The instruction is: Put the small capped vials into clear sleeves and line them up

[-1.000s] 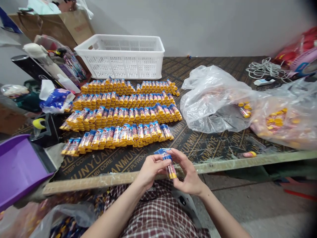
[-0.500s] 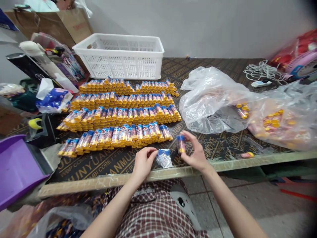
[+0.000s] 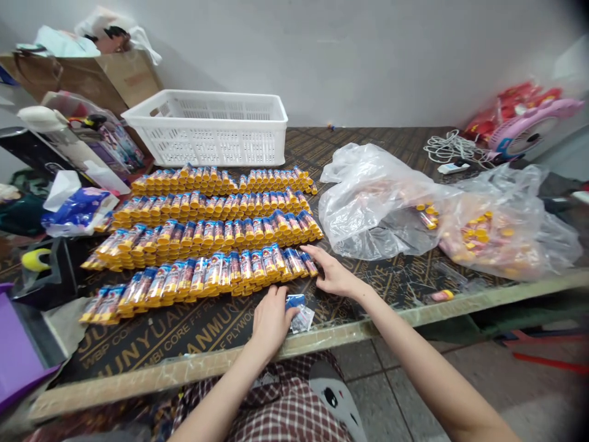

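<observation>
Four stacked rows of small tubes (image 3: 216,270) with blue tops and yellow bottoms lie on the dark table. My right hand (image 3: 338,273) is at the right end of the front row, thumb and fingers around the last tube (image 3: 310,264), which lies against its neighbours. My left hand (image 3: 270,320) rests in front of that row, fingertips by its lower edge, thumb apart from them and holding nothing I can see. Beside the thumb lies a small clear packet (image 3: 301,318) with a blue top, partly covered by that hand.
A white plastic basket (image 3: 211,138) stands behind the rows. To the right lie clear plastic bags (image 3: 368,202) with more yellow-ended tubes, and one loose tube (image 3: 442,296). A pink fan (image 3: 529,132) and a white cable (image 3: 453,147) are at the back right; a purple dustpan (image 3: 23,350) is at left.
My right hand has carried a tube left and away from me to the end of the front row. My left hand has moved from the packet's top toward the row. The view has shifted.
</observation>
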Demonstrator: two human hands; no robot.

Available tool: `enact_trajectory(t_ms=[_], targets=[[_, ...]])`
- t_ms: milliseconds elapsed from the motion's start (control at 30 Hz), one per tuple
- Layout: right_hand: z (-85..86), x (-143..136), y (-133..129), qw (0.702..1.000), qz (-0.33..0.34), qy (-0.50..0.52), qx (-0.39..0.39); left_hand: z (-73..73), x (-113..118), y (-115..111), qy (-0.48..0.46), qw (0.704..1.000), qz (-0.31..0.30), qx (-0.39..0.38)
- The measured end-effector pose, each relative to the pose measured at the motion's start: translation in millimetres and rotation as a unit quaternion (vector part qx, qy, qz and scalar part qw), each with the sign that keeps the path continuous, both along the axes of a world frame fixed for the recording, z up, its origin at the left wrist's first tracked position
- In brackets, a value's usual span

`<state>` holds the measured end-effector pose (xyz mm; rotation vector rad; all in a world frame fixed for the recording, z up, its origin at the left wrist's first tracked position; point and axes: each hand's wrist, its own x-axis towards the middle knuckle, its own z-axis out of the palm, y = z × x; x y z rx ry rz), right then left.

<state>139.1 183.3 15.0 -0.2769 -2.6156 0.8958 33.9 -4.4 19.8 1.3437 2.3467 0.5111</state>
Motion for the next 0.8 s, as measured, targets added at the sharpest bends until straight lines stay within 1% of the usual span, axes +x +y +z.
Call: enact_trajectory(t_ms=[67,167,233,267,300,367,433,500,567,633,733,800], targets=[[4.4,13.2,-8.2,0.999,-0.032,0.006,0.001,0.1,-2.0,1.4,0.003,1.0,-0.015,-0.012],[5.3,37.8,-20.2,0.996,-0.09,0.012,0.012,0.6,-4.1,1.7,-0.01,1.0,-0.023,0.0],[3.6,53.9,-19.2,0.99,-0.136,0.014,0.032,0.3,-4.7,1.4,-0.028,0.999,-0.017,0.019],[2.8,61.4,-13.6,0.984,-0.169,0.016,0.046,-0.5,-5.0,1.4,-0.04,0.999,-0.011,0.028],[2.4,68.6,-3.8,0.976,-0.209,0.018,0.062,-1.7,-5.3,1.5,-0.053,0.998,-0.002,0.037],[3.2,82.1,27.3,0.949,-0.299,0.016,0.093,-5.6,-6.5,2.0,-0.085,0.995,0.016,0.052],[5.4,93.9,68.7,0.919,-0.376,0.0,0.119,-10.1,-8.4,2.6,-0.126,0.989,0.033,0.068],[7.3,102.1,111.7,0.896,-0.421,-0.033,0.135,-13.8,-10.3,3.4,-0.171,0.98,0.049,0.088],[7.9,105.9,148.5,0.885,-0.436,-0.074,0.144,-15.7,-10.3,6.1,-0.213,0.967,0.072,0.116],[8.1,106.4,176.4,0.88,-0.437,-0.115,0.149,-16.6,-5.4,12.8,-0.262,0.949,0.096,0.148],[12.2,104.7,205.7,0.87,-0.439,-0.16,0.155,-20.1,14.6,33.4,-0.359,0.908,0.113,0.184],[19.9,102.8,222.8,0.862,-0.448,-0.178,0.159,-25.7,34.0,53.4,-0.412,0.883,0.113,0.195]])
